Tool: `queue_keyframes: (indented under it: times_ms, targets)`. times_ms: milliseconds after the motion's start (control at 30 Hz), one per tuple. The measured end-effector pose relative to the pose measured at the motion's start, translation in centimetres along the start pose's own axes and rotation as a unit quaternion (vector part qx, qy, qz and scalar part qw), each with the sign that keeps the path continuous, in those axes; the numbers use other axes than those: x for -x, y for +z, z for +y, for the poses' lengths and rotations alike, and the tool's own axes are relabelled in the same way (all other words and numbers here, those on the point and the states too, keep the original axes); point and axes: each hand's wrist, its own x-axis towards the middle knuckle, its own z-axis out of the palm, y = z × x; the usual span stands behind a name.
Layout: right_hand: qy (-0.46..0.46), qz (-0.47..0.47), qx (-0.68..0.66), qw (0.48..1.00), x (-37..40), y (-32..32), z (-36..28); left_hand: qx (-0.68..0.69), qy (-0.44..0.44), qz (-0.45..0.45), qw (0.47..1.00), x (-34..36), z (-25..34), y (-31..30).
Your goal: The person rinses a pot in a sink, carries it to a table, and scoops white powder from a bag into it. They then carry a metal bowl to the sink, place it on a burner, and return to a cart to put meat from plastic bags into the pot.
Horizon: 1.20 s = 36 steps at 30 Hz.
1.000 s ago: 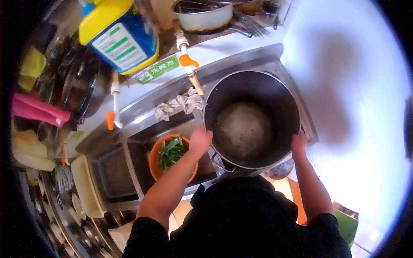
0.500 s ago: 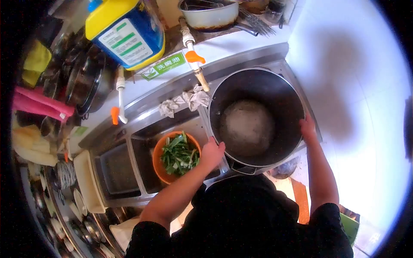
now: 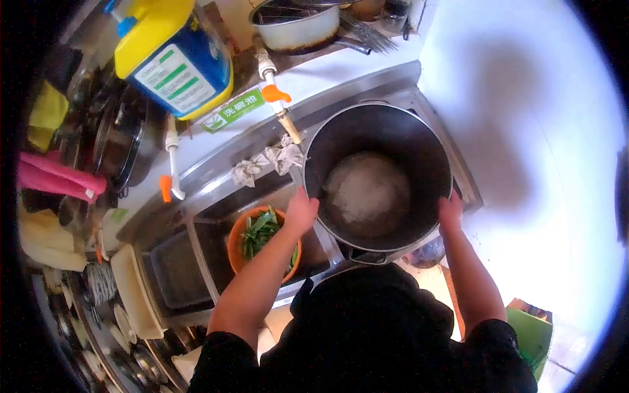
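Note:
A large, deep metal pot [image 3: 419, 164] stands over the right end of the steel sink, its mouth facing up toward me. Pale, cloudy liquid [image 3: 367, 190] lies at its bottom. My left hand [image 3: 303, 213] is closed on the pot's left side at the rim. On the opposite side, my right hand [image 3: 450, 213] grips the rim, its fingers mostly hidden behind the pot wall. An orange bowl [image 3: 234, 252] with cut green leafy vegetables [image 3: 261, 232] sits in the middle basin, partly covered by my left forearm.
Crumpled pale rags [image 3: 283, 156] lie on the sink ledge below a tap with an orange handle [image 3: 276, 93]. Another tap [image 3: 171, 183] hangs farther left. A yellow and blue jug [image 3: 173, 72] and a white pan [image 3: 298, 29] stand on the shelf behind. A white wall [image 3: 511, 131] borders the right.
The view has shifted, so the surroundings sit farther left. My left hand has moved farther back along the pot's side, while my right hand has come nearer to me. Both still hold the pot.

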Motion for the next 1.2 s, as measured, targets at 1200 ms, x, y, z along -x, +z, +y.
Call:
queue_keyframes:
  times_ms: [1200]
  targets:
    - [-0.009,-0.084,0.090,0.992,-5.5,-1.1,-3.1,-0.014,-0.093,0.077,0.993,6.6,3.0,3.1]
